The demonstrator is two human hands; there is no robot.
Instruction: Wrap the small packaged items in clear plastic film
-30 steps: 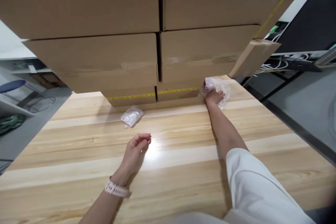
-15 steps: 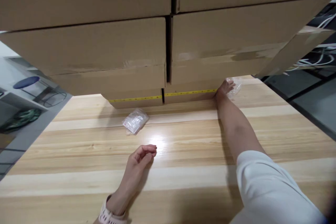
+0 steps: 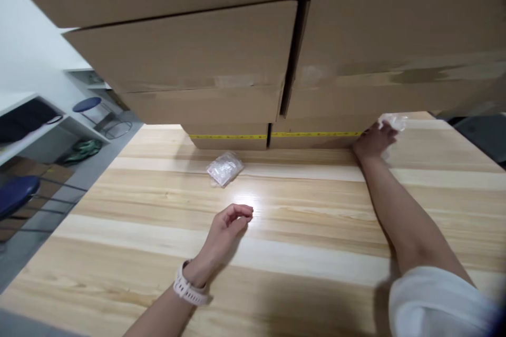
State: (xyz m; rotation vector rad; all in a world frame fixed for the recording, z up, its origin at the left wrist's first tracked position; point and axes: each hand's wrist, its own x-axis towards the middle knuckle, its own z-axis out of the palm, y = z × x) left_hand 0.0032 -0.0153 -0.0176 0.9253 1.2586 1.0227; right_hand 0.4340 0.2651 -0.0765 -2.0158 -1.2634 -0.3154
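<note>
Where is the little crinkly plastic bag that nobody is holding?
In the head view, the small clear plastic bag lies on the wooden table, just in front of the stacked cardboard boxes and a little beyond the left hand.

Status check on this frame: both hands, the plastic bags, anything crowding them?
Left hand loosely curled, empty, resting on table. Right hand on clear plastic bag beside stacked cartons. Second bag lies free near left hand.

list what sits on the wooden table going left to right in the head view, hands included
small clear plastic packet → left hand, resting empty on the table → right hand, reaching to the base of the stacked cardboard boxes → crumpled clear plastic bag at its fingers
</note>
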